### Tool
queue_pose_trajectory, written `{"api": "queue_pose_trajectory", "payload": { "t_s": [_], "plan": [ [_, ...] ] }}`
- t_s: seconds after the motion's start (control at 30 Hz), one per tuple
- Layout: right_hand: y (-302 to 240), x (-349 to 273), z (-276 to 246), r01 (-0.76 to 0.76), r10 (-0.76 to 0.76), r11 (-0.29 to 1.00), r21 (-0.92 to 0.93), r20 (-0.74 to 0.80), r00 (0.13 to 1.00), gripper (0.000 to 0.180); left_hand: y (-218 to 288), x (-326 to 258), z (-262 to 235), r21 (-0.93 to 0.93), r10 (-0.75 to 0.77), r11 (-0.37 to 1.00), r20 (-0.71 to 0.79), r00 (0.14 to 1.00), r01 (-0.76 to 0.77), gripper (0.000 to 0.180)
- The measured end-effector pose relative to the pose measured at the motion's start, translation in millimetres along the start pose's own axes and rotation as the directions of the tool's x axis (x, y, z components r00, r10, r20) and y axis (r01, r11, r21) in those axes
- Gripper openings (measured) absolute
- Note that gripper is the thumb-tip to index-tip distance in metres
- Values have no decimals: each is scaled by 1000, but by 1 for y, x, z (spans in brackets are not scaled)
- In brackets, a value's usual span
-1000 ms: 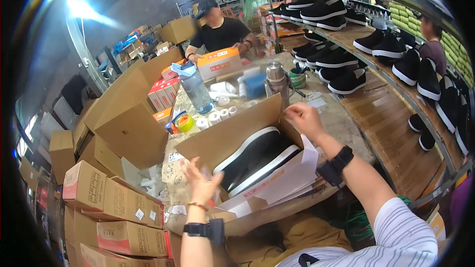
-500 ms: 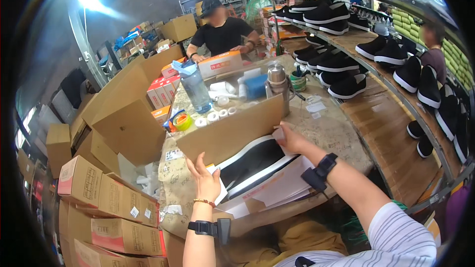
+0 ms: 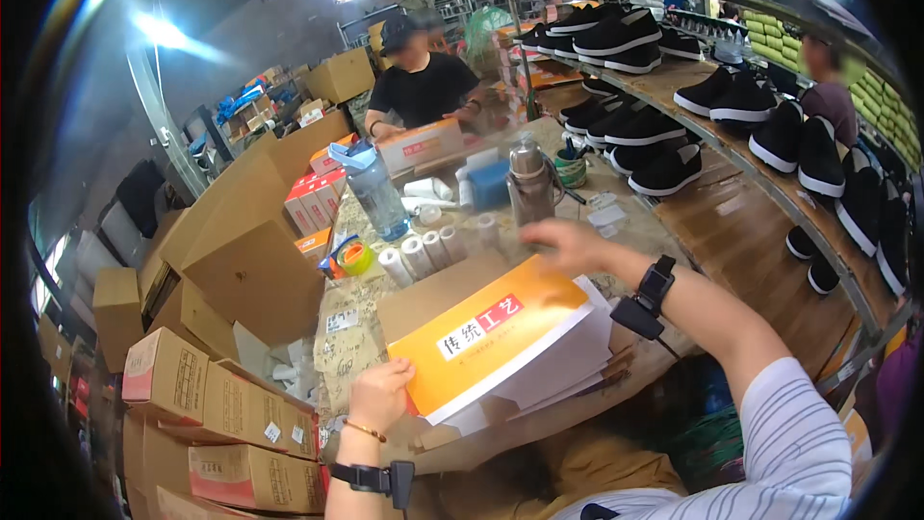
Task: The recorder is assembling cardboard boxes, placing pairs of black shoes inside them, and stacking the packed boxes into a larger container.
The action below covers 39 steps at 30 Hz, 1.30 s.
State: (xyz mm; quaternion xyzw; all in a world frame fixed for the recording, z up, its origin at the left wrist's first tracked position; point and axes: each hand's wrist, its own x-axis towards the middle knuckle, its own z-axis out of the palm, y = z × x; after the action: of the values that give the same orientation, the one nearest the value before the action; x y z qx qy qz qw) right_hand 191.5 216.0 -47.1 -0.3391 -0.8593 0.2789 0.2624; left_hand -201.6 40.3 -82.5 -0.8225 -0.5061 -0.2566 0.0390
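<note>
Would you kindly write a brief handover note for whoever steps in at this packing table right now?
Left hand: grips the near left corner of the orange-lidded cardboard shoe box.
Right hand: hovers over the box's far edge, blurred; contact unclear.
Box: on the speckled table, white wrapping paper sticking out on its right.
Done: lid down over the box.
Left: paper apparently untucked; whether the lid is fully seated cannot be told.

I see the closed orange-lidded cardboard shoe box (image 3: 491,335) lying on the stone-patterned tabletop (image 3: 351,327), directly before me. My left hand (image 3: 382,393) sits at its near left corner; my right hand (image 3: 568,243) hovers over its far edge. Behind the box stand white paper rolls (image 3: 416,255), then a clear plastic water bottle (image 3: 373,191) and a steel flask (image 3: 529,183). Stacked brown cartons (image 3: 207,419) lie left, wooden shoe shelves (image 3: 760,183) right.
</note>
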Motion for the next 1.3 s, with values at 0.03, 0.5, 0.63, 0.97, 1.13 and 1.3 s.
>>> {"api": "queue_pose_trajectory", "payload": {
  "t_s": [0.03,0.5,0.63,0.97,1.13,1.3],
  "plan": [
    [-2,-11,18,156,-105,933,-324,167,980,84,12,17,-15,-9,-66,998,195,979,69,44],
    [-13,-37,50,336,-250,787,-518,230,941,106,75,36,10,272,-254,948,337,907,165,109],
    [-30,-38,34,333,-213,789,-516,279,936,104,71,40,2,187,-235,967,396,888,173,104],
    [-38,-47,43,451,-359,702,-550,273,892,73,89,21,14,251,-264,948,281,923,194,103],
    [-39,-69,51,394,-375,727,-563,155,914,76,102,26,7,265,-267,945,281,922,193,106],
    [-29,-73,35,261,-373,859,-441,-189,909,65,91,33,7,230,-297,946,334,895,228,104]
  ]
}}
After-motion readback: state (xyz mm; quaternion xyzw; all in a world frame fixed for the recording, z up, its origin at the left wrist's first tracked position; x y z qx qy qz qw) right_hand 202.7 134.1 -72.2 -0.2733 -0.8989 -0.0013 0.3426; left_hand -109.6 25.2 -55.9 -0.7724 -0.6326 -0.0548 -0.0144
